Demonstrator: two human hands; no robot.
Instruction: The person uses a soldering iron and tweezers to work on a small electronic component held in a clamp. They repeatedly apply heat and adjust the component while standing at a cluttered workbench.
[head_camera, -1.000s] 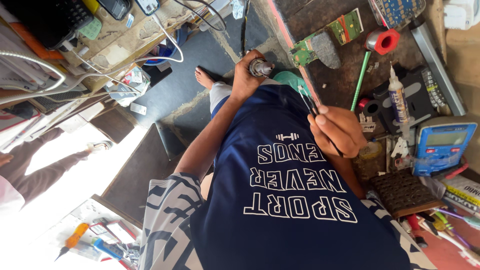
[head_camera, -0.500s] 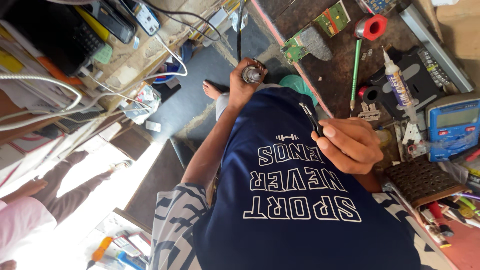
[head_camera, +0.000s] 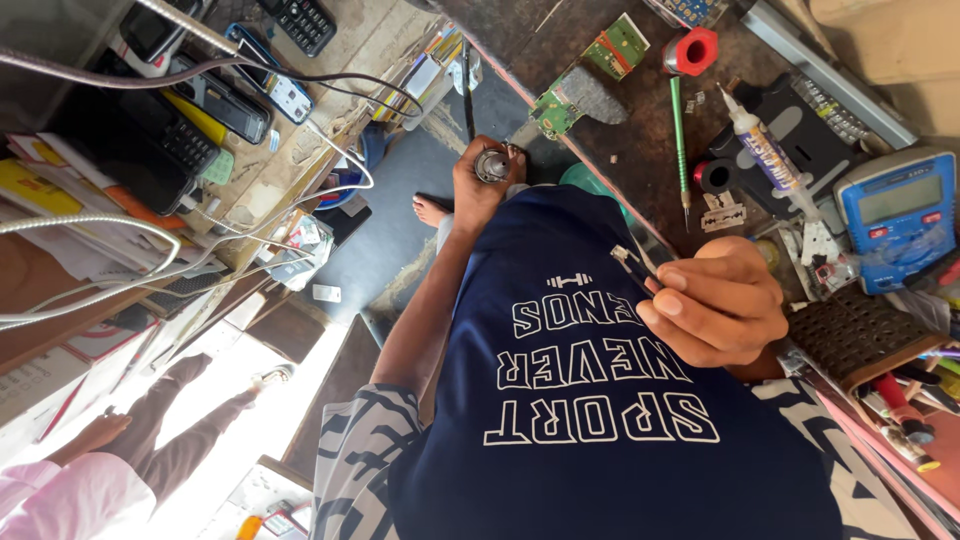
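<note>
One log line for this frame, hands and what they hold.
left hand: grips small round metal part | right hand: pinches tweezers | workbench: circuit boards, multimeter, glue bottle

The shirt (head_camera: 600, 420) was navy blue with white block lettering and a small white dumbbell mark, and its sleeve (head_camera: 360, 450) carried a grey-and-white zebra pattern. The surface (head_camera: 620, 130) was dark brown and scuffed. On it lay a green circuit board (head_camera: 560, 105), a second small green board (head_camera: 620, 42), a red spool (head_camera: 692, 52), a thin green-handled tool (head_camera: 678, 140) and a white tube (head_camera: 760, 150) with a blue and yellow label. The meter (head_camera: 900, 215) was bright blue with a grey screen. A dark mesh pad (head_camera: 865, 335) sat nearby. The trousers (head_camera: 180, 430) of a person standing nearby were brown, the top (head_camera: 60, 500) pink.
</note>
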